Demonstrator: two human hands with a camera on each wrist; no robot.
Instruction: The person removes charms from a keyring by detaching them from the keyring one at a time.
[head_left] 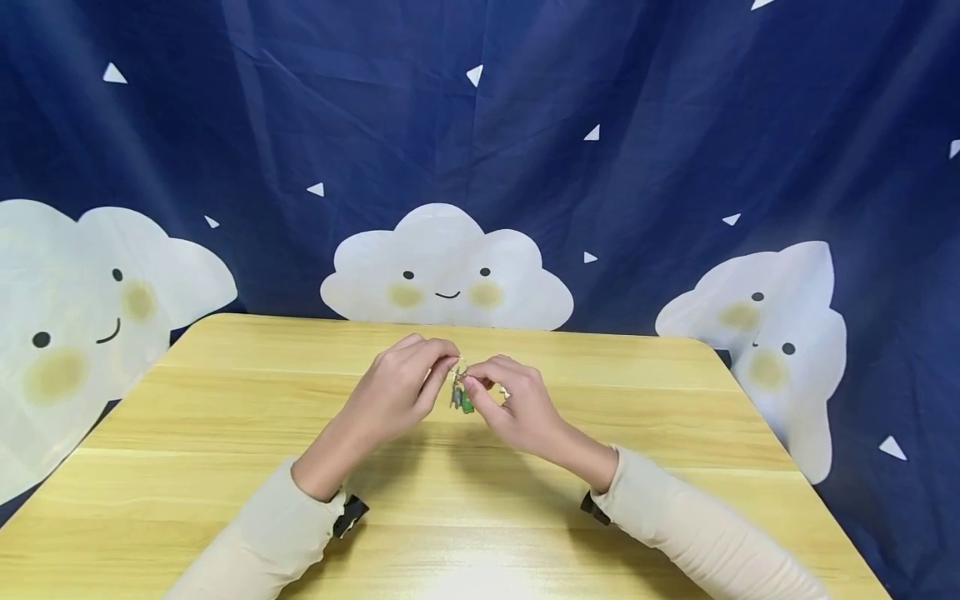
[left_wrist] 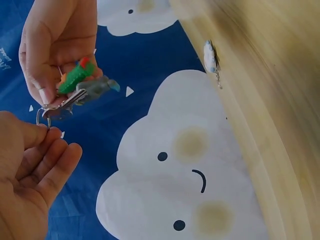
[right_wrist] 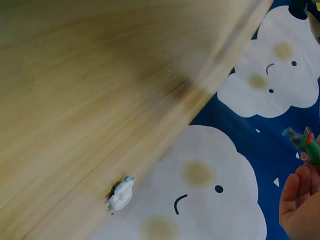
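Keyring, one, held off the desk between two hands, toward the far edge; comprising a thin metal loop, a green piece with a red end, a grey piece with a pale blue tip and a slim metallic piece. Left hand: grip pinching the loop between thumb and forefinger, remaining fingers loosely bent. Right hand: grip pinching the keyring between thumb and fingers, close to where the pieces meet the loop; exact part under the fingertips hidden. Figurine, one, small, white with light blue parts, lying on the desk near its far edge, a short chain beside it; partly hidden behind the right hand in the head view. Sleeves, two, cream, each with a black device at the wrist. Backdrop, dark blue cloth, printed with white smiling clouds and small white triangles. Desk: pale yellow wood grain, rounded far corners.
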